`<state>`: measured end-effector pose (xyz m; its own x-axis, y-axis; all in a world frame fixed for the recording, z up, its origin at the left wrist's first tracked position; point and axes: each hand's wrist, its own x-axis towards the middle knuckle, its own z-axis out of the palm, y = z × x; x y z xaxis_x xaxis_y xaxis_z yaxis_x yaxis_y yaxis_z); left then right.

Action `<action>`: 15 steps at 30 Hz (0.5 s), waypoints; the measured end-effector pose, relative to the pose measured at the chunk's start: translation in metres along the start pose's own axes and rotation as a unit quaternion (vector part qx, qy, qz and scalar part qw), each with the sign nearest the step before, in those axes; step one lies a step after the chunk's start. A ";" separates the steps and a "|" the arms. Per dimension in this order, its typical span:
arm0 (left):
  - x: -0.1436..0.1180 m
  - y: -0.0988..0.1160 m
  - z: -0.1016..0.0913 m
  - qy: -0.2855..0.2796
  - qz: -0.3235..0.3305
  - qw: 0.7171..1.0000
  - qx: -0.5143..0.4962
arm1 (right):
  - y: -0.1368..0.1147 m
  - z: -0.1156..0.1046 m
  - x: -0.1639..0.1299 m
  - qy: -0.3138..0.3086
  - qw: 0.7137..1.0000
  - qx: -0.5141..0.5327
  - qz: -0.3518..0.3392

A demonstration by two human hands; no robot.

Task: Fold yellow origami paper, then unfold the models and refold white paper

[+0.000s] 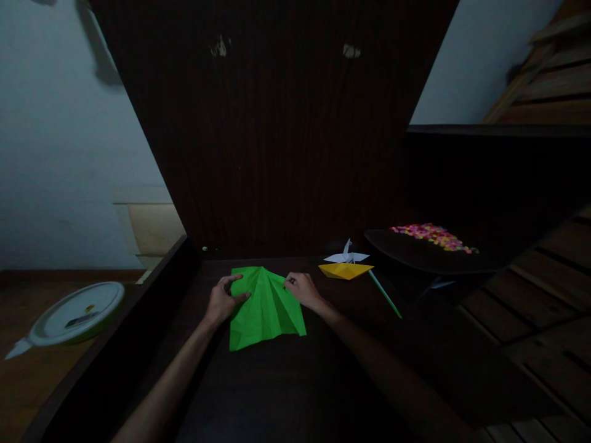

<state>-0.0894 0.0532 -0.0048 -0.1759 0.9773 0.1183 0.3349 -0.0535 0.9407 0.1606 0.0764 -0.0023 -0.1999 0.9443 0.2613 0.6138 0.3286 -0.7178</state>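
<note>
A sheet of bright green paper (268, 317), marked with creases fanning out from its top edge, lies on the dark wooden surface. My left hand (225, 298) grips its left side, thumb and forefinger apart on the paper. At the upper right edge, the curled fingers of my right hand (302, 289) pinch the sheet. To the right of that hand sits a folded yellow paper boat (346, 271). Just behind the boat is a white paper crane (347, 256). A thin pale green stick (385, 295) slants away from them toward the lower right.
A dark upright panel (286, 135) rises behind the surface. Small pink and yellow pieces (434, 235) are heaped on a dark curved-edged shelf (397, 249) at right. A raised dark edge (115, 332) borders the left. Beyond it stands a round white-lidded container (78, 314).
</note>
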 end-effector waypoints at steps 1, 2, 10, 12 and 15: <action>-0.001 0.000 -0.001 -0.003 -0.003 1.000 -0.006 | 0.001 -0.002 0.000 0.009 1.000 0.015 0.008; -0.002 0.001 -0.001 -0.006 -0.008 1.000 -0.012 | 0.002 -0.004 -0.001 0.019 0.999 0.031 0.018; -0.007 0.006 -0.016 -0.057 -0.060 0.993 -0.083 | 0.021 -0.004 0.005 0.040 0.977 0.161 0.131; -0.010 0.007 -0.020 -0.066 -0.070 0.990 -0.099 | 0.023 -0.002 0.005 0.024 0.971 0.185 0.152; -0.014 0.009 -0.024 -0.080 -0.081 0.986 -0.125 | 0.023 0.002 0.004 0.006 0.961 0.215 0.172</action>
<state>-0.1060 0.0338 0.0100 -0.0529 0.9960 -0.0721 0.0723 0.0758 0.9945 0.1720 0.0873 -0.0193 -0.0309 0.9990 -0.0326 0.2692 -0.0231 -0.9628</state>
